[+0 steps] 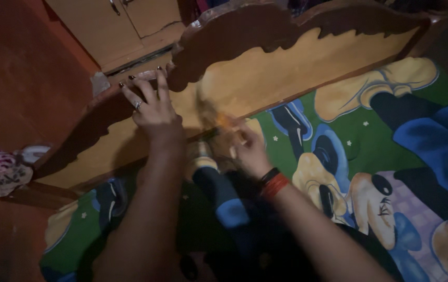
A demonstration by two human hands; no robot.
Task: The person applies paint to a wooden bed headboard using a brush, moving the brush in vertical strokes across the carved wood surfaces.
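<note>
A: Largest item: the carved wooden headboard (pixel 286 47), upright at the end of the cartoon-print bedsheet (pixel 391 156). It looks stiff and heavy; the top rail seems the safest place to grip.

B: Hands?

A: Left hand (pixel 153 107) lies spread, fingers hooked over the rail. Right hand (pixel 247 149) is against the panel's base, motion-blurred around something orange; its grip is unclear.

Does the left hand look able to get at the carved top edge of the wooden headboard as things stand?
Yes, apparently: the left hand already rests on the headboard, fingers spread over its carved top edge, nothing between them.
</note>
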